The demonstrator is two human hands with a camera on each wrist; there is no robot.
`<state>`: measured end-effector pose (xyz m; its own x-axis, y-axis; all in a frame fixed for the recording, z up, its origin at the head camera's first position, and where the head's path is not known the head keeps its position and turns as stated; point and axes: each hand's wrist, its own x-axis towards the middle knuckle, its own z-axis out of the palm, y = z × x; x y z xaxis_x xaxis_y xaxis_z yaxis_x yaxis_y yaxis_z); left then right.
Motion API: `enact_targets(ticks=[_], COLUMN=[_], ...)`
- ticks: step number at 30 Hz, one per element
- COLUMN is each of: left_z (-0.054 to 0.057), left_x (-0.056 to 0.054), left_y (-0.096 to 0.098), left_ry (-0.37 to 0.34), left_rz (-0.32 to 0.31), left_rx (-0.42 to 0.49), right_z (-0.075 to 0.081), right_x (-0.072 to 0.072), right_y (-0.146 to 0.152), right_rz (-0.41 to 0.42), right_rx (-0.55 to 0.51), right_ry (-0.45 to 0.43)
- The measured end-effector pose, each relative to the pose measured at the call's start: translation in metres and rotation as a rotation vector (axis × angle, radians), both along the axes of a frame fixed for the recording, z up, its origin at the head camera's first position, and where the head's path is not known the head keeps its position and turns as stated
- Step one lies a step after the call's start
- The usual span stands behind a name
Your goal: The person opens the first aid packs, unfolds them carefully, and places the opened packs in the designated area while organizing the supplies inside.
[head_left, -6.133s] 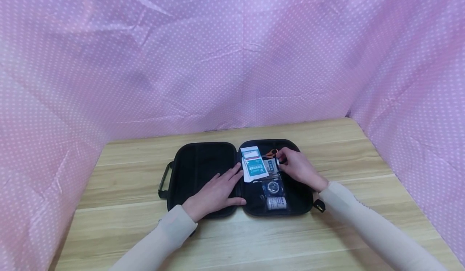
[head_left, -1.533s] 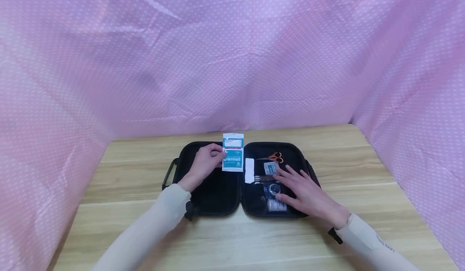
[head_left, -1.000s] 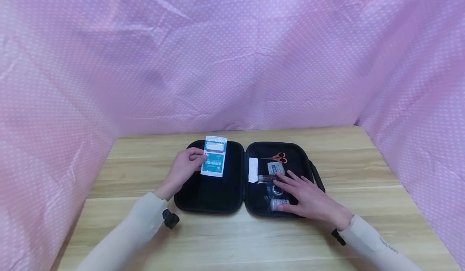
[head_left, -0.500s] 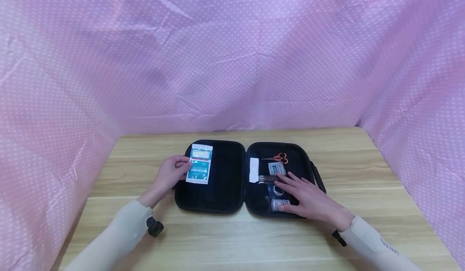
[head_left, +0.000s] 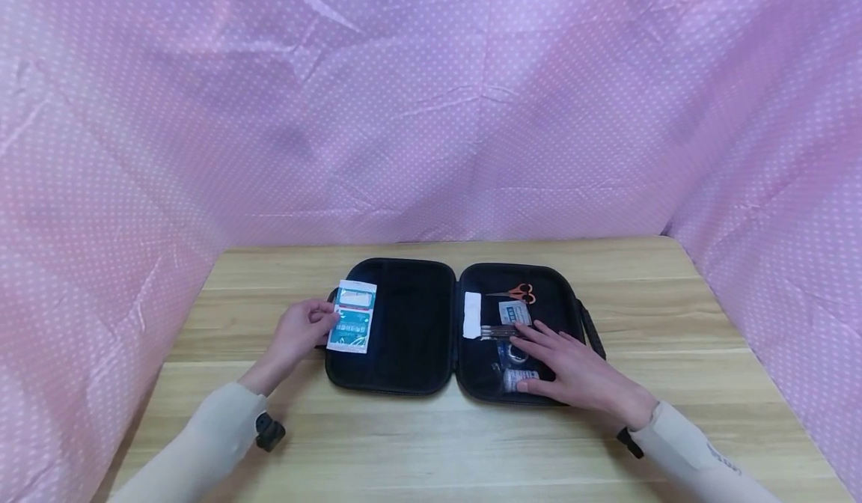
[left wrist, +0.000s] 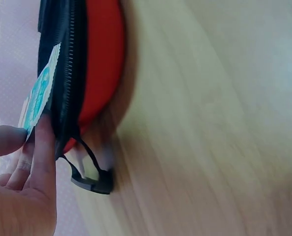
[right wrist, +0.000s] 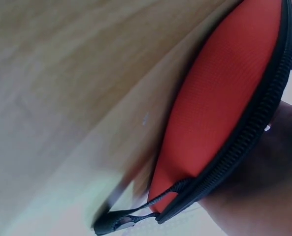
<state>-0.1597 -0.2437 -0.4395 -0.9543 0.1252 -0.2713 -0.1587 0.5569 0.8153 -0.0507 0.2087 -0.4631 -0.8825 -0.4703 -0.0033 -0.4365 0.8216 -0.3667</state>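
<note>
A black-lined zip case point(head_left: 414, 323) lies unfolded on the table; its outer shell point(right wrist: 219, 88) is red. My left hand point(head_left: 292, 334) pinches a flat white-and-teal packet point(head_left: 352, 329) by its left edge, over the left half's outer side. In the left wrist view the thumb and fingers hold that packet point(left wrist: 39, 96) beside the zip. My right hand point(head_left: 575, 372) rests with spread fingers over the right half. Near it are orange-handled scissors point(head_left: 523, 292), a small white-and-blue sachet point(head_left: 514, 311), thin dark sticks point(head_left: 494, 331) and a white roll point(head_left: 520, 379), partly covered by the hand.
A blank white piece point(head_left: 472, 314) lies beside the case's hinge. The case's carrying strap point(head_left: 591, 331) sticks out at right, and a looped strap point(left wrist: 94, 183) hangs by the left side. A pink dotted curtain point(head_left: 431, 114) stands behind the wooden table point(head_left: 417, 443).
The left hand, earlier flat near the hinge, has carried the packet from the right half leftwards across the case. The right hand has left the sachet area and now lies spread, steady lately.
</note>
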Motion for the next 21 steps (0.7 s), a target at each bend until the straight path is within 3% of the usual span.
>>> enact_targets(ticks=[4,12,21], left_z=[-0.002,0.000,0.000], left_x=[0.001,0.003,0.007], left_y=[-0.002,0.005,0.016], left_ry=[0.030,0.189,0.170], left_rz=[-0.015,-0.114,-0.156], left_rx=[-0.038,-0.225,-0.265], right_z=[0.000,0.000,0.001], right_x=[0.000,0.000,0.000], right_y=[0.000,0.001,0.001], right_rz=[0.006,0.011,0.012], right_rx=[-0.002,0.004,0.004], right_ry=[-0.001,-0.013,-0.014])
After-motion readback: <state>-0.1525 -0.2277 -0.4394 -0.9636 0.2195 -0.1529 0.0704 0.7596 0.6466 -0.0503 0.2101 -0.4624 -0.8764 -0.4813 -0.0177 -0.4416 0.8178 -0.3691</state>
